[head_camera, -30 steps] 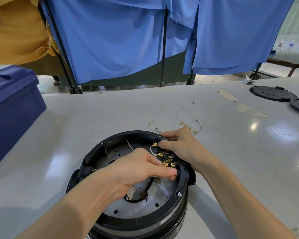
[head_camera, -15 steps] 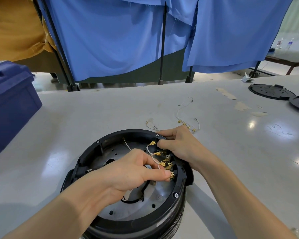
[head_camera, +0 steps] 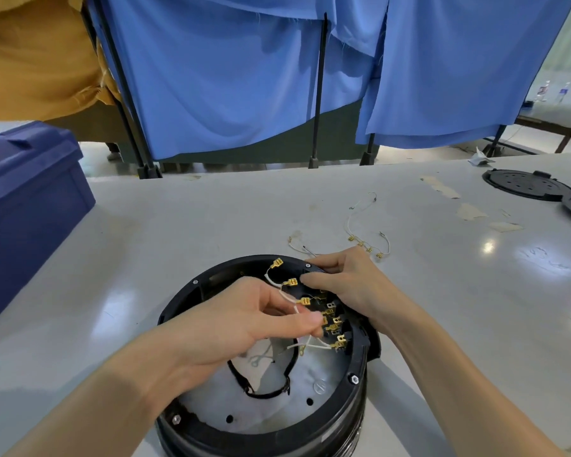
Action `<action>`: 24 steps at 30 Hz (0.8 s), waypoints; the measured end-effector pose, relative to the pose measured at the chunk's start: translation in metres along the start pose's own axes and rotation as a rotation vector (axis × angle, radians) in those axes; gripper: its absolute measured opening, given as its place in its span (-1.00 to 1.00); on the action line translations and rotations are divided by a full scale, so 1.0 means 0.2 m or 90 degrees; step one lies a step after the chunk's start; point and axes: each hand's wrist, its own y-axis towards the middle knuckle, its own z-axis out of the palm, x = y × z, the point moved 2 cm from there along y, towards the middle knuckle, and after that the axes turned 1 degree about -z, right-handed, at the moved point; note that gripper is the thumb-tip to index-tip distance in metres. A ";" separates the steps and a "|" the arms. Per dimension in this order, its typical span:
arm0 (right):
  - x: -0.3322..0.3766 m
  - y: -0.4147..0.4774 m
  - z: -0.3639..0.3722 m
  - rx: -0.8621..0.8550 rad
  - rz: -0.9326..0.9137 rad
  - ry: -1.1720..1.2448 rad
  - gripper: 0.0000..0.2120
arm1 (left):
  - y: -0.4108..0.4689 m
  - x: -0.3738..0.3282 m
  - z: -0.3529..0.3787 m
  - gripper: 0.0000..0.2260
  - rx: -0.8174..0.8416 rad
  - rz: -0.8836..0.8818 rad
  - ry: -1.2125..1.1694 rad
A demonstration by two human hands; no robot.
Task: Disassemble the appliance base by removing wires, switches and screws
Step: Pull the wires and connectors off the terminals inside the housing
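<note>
The round black appliance base point(head_camera: 327, 420) stands upside down at the table's near edge, its metal bottom plate exposed. Thin white wires with brass spade terminals point(head_camera: 290, 283) fan out along its right inner rim. My left hand point(head_camera: 244, 321) pinches a bundle of these white wires between thumb and fingers above the plate. My right hand point(head_camera: 346, 285) grips the base's far right rim, fingers curled over the terminal block. A black curved cable point(head_camera: 267, 392) lies on the plate. Hex screws point(head_camera: 354, 378) sit in the rim.
Removed wires with terminals point(head_camera: 368, 240) lie on the grey table point(head_camera: 195, 232) just beyond the base. Two black round covers point(head_camera: 524, 184) rest at the far right. A dark blue box point(head_camera: 27, 206) stands at the left. Blue curtains hang behind.
My left hand has lifted the wire bundle up and left, pulling several brass terminals free of the block. The view has shifted closer to the base.
</note>
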 end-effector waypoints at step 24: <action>0.07 0.19 -0.33 -0.350 0.029 0.317 -0.83 | 0.21 -0.09 -0.16 -0.39 -0.345 0.179 0.328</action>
